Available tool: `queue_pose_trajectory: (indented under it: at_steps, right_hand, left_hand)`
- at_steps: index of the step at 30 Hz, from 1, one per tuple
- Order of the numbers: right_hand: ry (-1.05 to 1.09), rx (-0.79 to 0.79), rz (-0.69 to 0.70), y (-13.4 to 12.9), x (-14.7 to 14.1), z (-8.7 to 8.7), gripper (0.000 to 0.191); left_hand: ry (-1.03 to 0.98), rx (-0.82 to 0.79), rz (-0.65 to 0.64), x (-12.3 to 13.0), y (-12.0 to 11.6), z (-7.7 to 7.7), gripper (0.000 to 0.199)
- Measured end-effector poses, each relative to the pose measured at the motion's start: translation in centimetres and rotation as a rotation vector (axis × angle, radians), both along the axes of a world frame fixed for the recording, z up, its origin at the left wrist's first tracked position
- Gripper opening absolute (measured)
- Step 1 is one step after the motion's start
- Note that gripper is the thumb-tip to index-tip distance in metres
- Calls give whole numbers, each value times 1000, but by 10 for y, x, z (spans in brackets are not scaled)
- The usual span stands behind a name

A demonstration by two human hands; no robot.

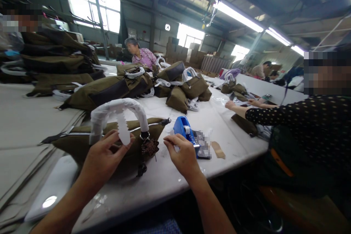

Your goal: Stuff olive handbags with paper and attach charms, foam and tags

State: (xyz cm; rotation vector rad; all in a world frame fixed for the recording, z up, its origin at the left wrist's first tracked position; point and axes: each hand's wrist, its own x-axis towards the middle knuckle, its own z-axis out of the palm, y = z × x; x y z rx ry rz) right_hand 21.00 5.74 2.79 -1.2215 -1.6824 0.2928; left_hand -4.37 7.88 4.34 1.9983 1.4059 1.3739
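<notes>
My left hand (pixel 102 159) pinches a white strip with notched edges (pixel 123 128) between thumb and fingers, in front of an olive handbag (pixel 71 145). The bag's handles (pixel 96 119) are wrapped in white material and stand upright. From a ring at their right base hangs a dark brown tassel-like charm (pixel 150 148). To the right, my right hand (pixel 184 156) is closed in a pinch beside a blue tape dispenser (pixel 180 123). Whatever lies between its fingertips is too small to make out.
Several olive bags with wrapped handles (pixel 175 98) lie farther back, and more are stacked (pixel 55 64) at the left. Behind the dispenser is a dark clear-wrapped packet (pixel 204 144), with a tan piece (pixel 218 150) alongside. A co-worker in a dotted sleeve (pixel 263 114) reaches over the table's right side.
</notes>
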Motion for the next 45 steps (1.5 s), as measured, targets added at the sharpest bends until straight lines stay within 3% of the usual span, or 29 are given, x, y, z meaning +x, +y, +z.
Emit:
queue_pose_trajectory:
  at_steps: [5,9,12,16,20,30,38,45]
  right_hand:
    - [715,-278,236,-3,-12,-4,14]
    - [959,-273,310,2,-25,-11,17]
    - [994,-195,337,4,-31,-12,15]
    - [1037,-239,375,2,-36,-13,21]
    - [941,-218,305,1,-40,-13,27]
    - [654,-156,245,-2,-40,-17,17]
    - [850,-218,247,-4,-46,-16,18]
    - [765,-176,190,-3,-44,-21,12]
  left_hand:
    - [-230,-181,-110,19,-7,9,36]
    - [-302,-255,-211,31,-8,14,38]
    - [-250,-232,-213,35,-7,15,40]
    - [-229,-172,-199,38,-6,12,37]
    - [-239,-137,-251,41,-5,9,27]
    - [-215,-115,-302,44,-9,7,18]
    - [-219,-208,-269,41,-10,1,33]
    - [-174,-153,-277,41,-11,3,33]
